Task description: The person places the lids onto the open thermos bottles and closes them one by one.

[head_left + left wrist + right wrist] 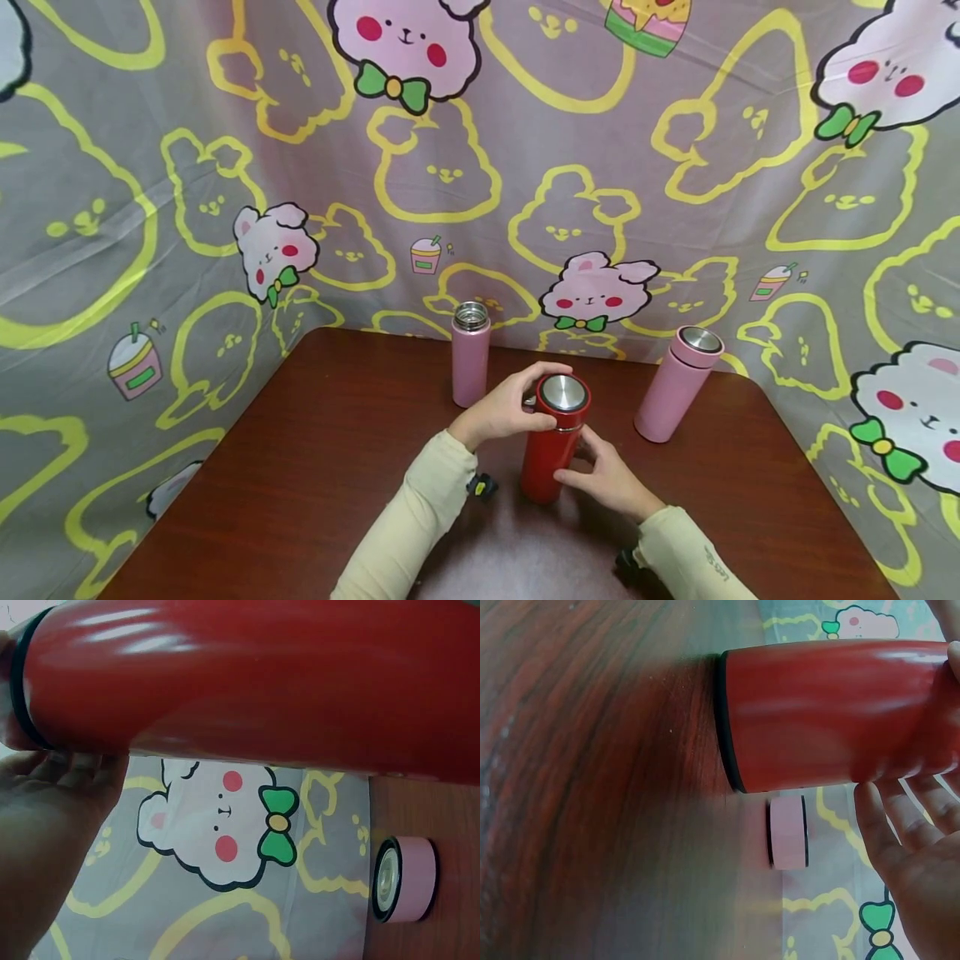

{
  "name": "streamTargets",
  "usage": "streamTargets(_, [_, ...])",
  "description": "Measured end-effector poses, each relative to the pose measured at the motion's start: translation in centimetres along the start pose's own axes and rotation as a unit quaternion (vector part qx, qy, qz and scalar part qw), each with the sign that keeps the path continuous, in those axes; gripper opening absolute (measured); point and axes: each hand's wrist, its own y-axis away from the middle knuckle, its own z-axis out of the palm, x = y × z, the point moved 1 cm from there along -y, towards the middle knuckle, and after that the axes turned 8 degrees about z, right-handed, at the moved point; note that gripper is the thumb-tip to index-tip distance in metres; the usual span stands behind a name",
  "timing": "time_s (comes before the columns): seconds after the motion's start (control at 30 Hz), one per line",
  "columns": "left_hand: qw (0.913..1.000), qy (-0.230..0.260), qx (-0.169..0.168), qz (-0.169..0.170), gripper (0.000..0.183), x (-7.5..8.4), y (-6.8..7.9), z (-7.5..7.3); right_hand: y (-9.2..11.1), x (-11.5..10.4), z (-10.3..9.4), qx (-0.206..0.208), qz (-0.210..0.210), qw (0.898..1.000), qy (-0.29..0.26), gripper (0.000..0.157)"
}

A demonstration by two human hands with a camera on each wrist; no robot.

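In the head view a red thermos bottle (546, 467) stands upright in front of me, its lid on with a silver disc on top. My left hand (504, 407) grips the lid from the left, fingers behind and thumb across the front. Lower down, my right hand (606, 477) holds the body from the right, thumb in front. The red bottle's black-edged base (724, 724) meets the table in the right wrist view. A small pink lid (415, 879) lies on the table beyond it; in the head view it is hidden.
Behind, to the left, stands a pink bottle (470, 363) with its steel mouth uncovered. Another pink bottle (675, 392), lid on, is at the back right. Patterned cloth (450, 183) hangs around the brown table (300, 467) at the back and sides.
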Motion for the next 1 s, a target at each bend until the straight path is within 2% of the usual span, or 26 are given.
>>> streamTargets(0.3, [0.9961, 0.07, -0.038, 0.038, 0.065, -0.7, -0.3, -0.1, -0.1, 0.0, 0.0, -0.004, 0.0, 1.0, -0.007, 0.072])
streamTargets(0.53, [0.9903, 0.125, -0.04, 0.045, 0.066, -0.9, -0.6, 0.1, 0.0, 0.2, 0.1, 0.002, -0.01, 1.0, -0.005, 0.07])
streamTargets(0.87, [0.9881, 0.136, -0.038, 0.061, 0.066, -1.0, -0.7, 0.4, 0.0, 0.3, 0.0, -0.005, -0.013, 1.0, -0.004, 0.069])
streamTargets(1.0, [0.9877, 0.137, -0.043, 0.062, 0.064, -1.0, -0.7, 0.3, 0.3, -1.4, -0.2, -0.01, -0.009, 1.0, 0.0, 0.07])
